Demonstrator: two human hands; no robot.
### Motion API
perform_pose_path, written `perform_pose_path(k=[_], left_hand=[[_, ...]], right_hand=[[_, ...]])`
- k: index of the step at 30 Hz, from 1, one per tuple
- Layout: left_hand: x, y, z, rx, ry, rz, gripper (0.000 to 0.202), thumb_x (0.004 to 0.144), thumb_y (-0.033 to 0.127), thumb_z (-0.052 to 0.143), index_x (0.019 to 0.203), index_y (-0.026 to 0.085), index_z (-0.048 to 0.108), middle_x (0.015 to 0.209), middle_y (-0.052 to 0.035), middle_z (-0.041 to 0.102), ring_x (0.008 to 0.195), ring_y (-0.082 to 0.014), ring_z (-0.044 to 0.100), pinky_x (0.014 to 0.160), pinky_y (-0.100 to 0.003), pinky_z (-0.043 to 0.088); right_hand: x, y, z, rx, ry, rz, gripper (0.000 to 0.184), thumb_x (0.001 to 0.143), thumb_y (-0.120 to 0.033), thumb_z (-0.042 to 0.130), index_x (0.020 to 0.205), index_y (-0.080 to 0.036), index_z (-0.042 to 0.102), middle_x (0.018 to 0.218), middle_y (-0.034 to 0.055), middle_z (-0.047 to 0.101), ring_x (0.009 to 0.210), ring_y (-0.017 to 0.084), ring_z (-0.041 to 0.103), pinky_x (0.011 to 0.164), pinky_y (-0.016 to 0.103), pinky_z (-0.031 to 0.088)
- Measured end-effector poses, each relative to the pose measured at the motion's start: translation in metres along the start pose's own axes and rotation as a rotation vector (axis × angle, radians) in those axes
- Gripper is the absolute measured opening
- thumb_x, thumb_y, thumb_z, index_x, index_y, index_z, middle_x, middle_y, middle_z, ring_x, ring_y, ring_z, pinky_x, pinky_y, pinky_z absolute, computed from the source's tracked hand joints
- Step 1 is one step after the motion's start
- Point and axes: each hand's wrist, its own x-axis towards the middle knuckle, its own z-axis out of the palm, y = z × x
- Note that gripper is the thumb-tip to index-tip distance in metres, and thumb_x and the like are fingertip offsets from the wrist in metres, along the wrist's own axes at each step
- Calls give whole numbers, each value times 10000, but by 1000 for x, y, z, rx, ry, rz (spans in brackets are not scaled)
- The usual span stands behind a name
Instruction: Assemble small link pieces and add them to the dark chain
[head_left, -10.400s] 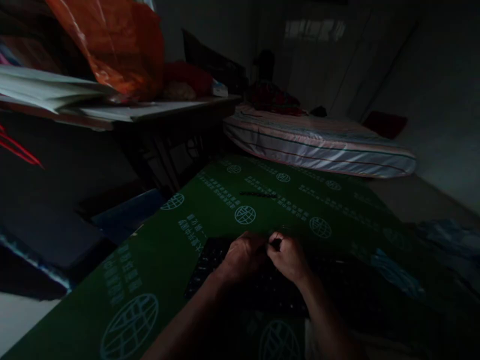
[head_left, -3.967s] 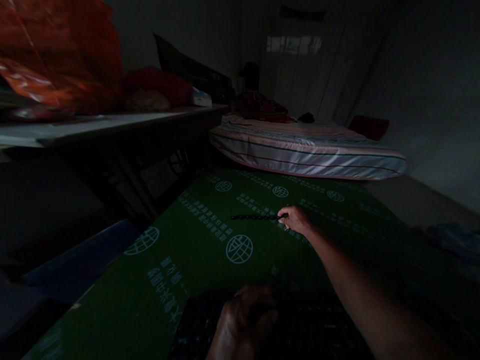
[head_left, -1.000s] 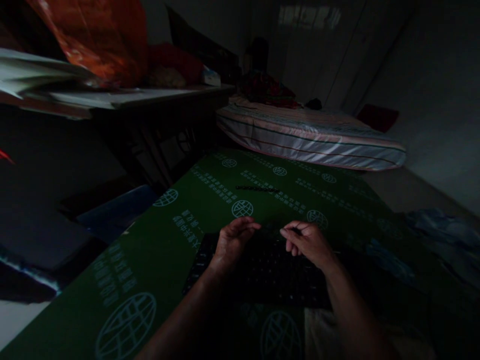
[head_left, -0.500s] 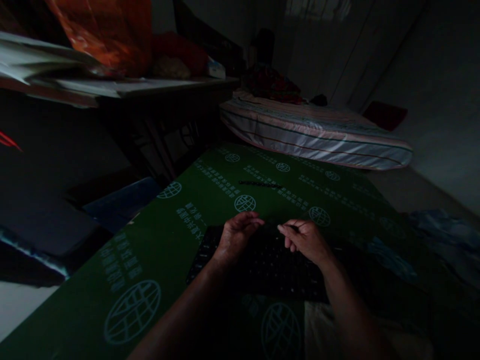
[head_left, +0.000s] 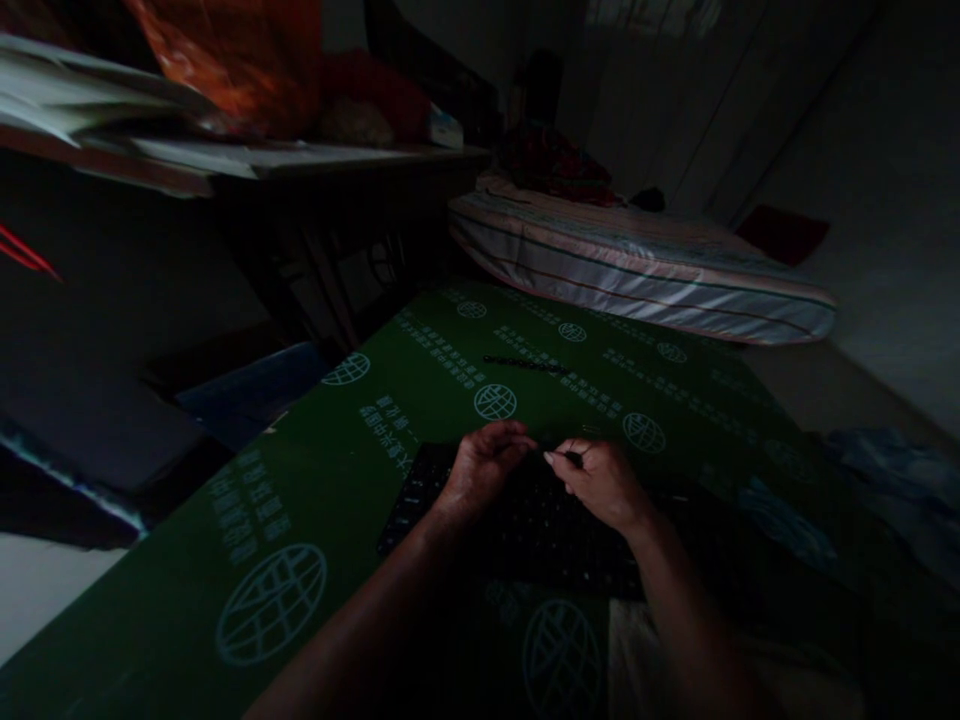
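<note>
A black keyboard [head_left: 525, 530] lies on a green printed mat [head_left: 315, 480] in very dim light. My left hand [head_left: 484, 468] rests over the keyboard's far edge with its fingers curled; whether it holds anything is too dark to tell. My right hand [head_left: 600, 482] is just to the right of it. Its thumb and forefinger are pinched on a small dark piece [head_left: 571, 458] above the keys. The fingertips of the two hands nearly meet. A thin dark strip [head_left: 525, 363] lies farther out on the mat.
A striped mattress [head_left: 645, 275] lies on the floor beyond the mat. At the left stands a table [head_left: 315, 160] with papers and an orange plastic bag [head_left: 232, 60]. A blue flat object [head_left: 255, 385] lies beside the mat. Bluish cloth [head_left: 885, 460] sits at right.
Both hands have drawn closer together over the keyboard's far edge. The left fingers have curled in, and the right thumb and forefinger have pinched. The view has shifted slightly.
</note>
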Motion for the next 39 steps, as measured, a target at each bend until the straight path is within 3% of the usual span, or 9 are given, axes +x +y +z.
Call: perform_pose_path(k=[5, 9, 13, 18, 24, 32, 36, 39], left_hand=[[2, -5, 0, 31, -28, 17, 174, 667, 216, 641, 832, 167, 623, 772, -23, 713, 736, -167, 652, 724, -282, 507], [2, -6, 0, 141, -54, 46, 180, 677, 222, 626, 851, 175, 629, 779, -20, 710, 742, -174, 655, 720, -283, 510], [-1, -2, -1, 419, -127, 158, 183, 711, 215, 592, 880, 188, 654, 835, -24, 705, 793, -180, 643, 763, -289, 494], [-2, 1, 0, 823, -270, 269, 177, 737, 192, 556, 863, 197, 680, 834, -42, 682, 805, -190, 605, 737, -277, 463], [-2, -2, 5, 1066, -357, 349, 134, 747, 212, 561, 800, 219, 684, 788, -39, 664, 783, -185, 574, 743, -272, 436], [3, 5, 11, 1101, -352, 260, 108, 715, 201, 563, 695, 212, 669, 710, -25, 669, 685, -166, 598, 619, -230, 421], [3, 7, 22, 1163, -269, 128, 108, 694, 207, 554, 675, 190, 659, 663, -37, 677, 617, -176, 616, 549, -227, 394], [1, 6, 27, 1220, -207, 146, 122, 689, 191, 535, 654, 174, 650, 644, -62, 675, 610, -192, 622, 558, -243, 392]], right_hand=[[2, -7, 3, -234, 17, -56, 272, 827, -326, 479, 655, -189, 640, 521, 22, 588, 449, 107, 456, 470, 224, 292], [2, -2, 1, -31, 24, 36, 279, 819, -364, 479, 664, -190, 633, 474, -6, 560, 415, 99, 452, 437, 199, 310], [3, 0, 0, 97, 35, 96, 270, 798, -382, 497, 661, -187, 624, 427, -29, 520, 397, 99, 451, 430, 189, 330], [3, -4, 1, -16, 64, 45, 261, 799, -353, 489, 660, -192, 640, 489, -9, 555, 456, 109, 482, 453, 200, 315], [4, 3, 4, -9, 82, 24, 230, 777, -355, 528, 645, -195, 626, 538, -5, 591, 494, 114, 523, 474, 196, 332], [5, 3, 7, -168, 102, -6, 211, 796, -316, 505, 676, -217, 646, 556, 15, 633, 496, 131, 551, 480, 211, 329], [6, 2, 8, -181, 102, 8, 214, 806, -273, 480, 732, -212, 671, 598, 42, 663, 529, 141, 587, 507, 215, 341], [6, 2, 10, -166, 110, 5, 229, 812, -279, 467, 723, -204, 665, 577, 45, 657, 496, 137, 573, 486, 215, 325]])
